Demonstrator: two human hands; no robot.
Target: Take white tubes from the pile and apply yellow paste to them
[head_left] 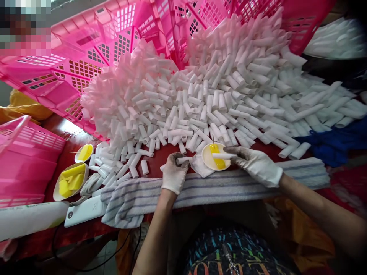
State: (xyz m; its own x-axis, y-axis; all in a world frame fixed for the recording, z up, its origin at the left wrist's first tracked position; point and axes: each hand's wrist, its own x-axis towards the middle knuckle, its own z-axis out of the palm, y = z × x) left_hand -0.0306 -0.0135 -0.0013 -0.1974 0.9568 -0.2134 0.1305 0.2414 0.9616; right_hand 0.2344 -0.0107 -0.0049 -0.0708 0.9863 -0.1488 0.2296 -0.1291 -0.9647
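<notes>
My left hand (175, 172), in a white glove with darkened fingertips, is closed around a short white tube (185, 160). My right hand (254, 164), gloved alike, pinches a longer white tube (220, 156) by its right end. That tube lies level over a small white dish (205, 157) holding a yellow substance (220, 163), with a thin stick standing in it. A crumpled clear plastic piece (202, 168) is between the dish and my left hand. A large heap of white tubes (200, 103) spreads just beyond both hands.
Pink baskets (114, 19) lie tipped behind the heap; another pink basket (25, 164) stands left. A striped towel (137, 194) lines the table's front edge. Left are a bowl of yellow pieces (71, 181), a small yellow-filled dish (85, 152) and a white power bank (86, 212).
</notes>
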